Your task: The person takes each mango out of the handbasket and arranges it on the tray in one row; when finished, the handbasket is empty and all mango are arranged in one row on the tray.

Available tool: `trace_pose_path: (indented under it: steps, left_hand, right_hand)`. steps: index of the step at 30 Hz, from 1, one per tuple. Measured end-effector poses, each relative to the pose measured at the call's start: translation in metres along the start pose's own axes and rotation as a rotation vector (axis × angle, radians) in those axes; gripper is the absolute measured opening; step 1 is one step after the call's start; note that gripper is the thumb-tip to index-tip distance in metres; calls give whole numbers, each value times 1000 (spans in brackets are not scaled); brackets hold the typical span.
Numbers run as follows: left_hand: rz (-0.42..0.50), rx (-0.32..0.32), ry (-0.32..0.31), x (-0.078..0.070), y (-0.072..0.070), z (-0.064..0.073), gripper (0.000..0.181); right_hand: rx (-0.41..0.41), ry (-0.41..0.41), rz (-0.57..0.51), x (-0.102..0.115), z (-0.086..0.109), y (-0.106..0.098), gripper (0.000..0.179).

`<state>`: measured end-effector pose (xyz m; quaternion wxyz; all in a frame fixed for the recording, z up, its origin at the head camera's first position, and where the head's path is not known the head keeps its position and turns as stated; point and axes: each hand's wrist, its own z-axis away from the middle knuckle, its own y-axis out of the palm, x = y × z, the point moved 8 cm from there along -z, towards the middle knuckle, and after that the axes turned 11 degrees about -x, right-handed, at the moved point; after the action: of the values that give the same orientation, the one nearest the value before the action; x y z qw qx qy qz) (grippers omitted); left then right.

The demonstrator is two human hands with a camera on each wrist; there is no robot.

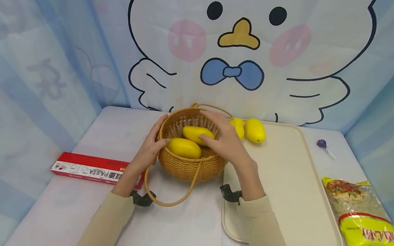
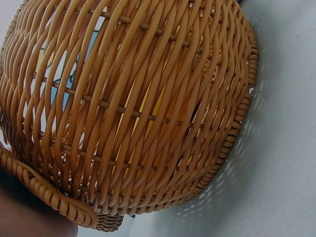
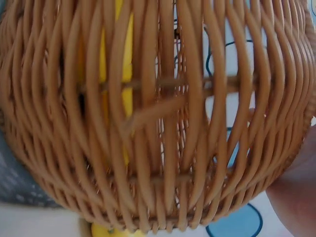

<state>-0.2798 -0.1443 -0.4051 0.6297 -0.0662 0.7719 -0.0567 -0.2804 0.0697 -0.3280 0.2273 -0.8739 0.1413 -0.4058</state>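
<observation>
A woven wicker basket (image 1: 192, 170) stands between both hands, its opening facing up and toward me. Inside lie two smooth yellow mango-like fruits, one nearer (image 1: 184, 148) and one behind it (image 1: 196, 133). My left hand (image 1: 149, 148) grips the basket's left side, thumb over the rim. On the right side my right hand (image 1: 229, 140) holds the rim, with its thumb reaching inside by the rear fruit. One loop handle (image 1: 170, 205) hangs down in front. Wickerwork fills the left wrist view (image 2: 148, 108) and the right wrist view (image 3: 148, 148), yellow showing through the gaps.
Two more yellow fruits (image 1: 255, 130) sit at the back left of a cream tray (image 1: 284, 188). Left of the basket lies a red pasta box (image 1: 87, 167). Right of the tray are a purple lollipop (image 1: 321, 143) and a yellow food bag (image 1: 367, 221). A printed curtain (image 1: 235, 99) stands behind.
</observation>
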Motion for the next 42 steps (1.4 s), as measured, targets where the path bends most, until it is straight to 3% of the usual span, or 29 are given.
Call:
trace_pose_path:
  steps: [6,14,19,25,31,42]
  left_hand:
    - [-8,5,3,-1,-1,-1,73]
    - [-9,-1,9,-1,-1,-2,73]
    - [-6,3,-7,-1,-2,-2,73]
    - [3,20,-45,-19,-1,6,76]
    - [-11,27,-37,-32,2,11,76]
    - [4,13,-19,0,1,-4,75]
  right_hand:
    - [79,48,75,4,-1,12,64]
    - [244,137,309,-1,-9,25,66]
    - [338,157,316,-8,-16,33,66]
    - [392,157,350,-12,-20,39,64]
    - [437,180,413,-19,-23,45,65]
    - [485,247,441,-36,-27,56,63]
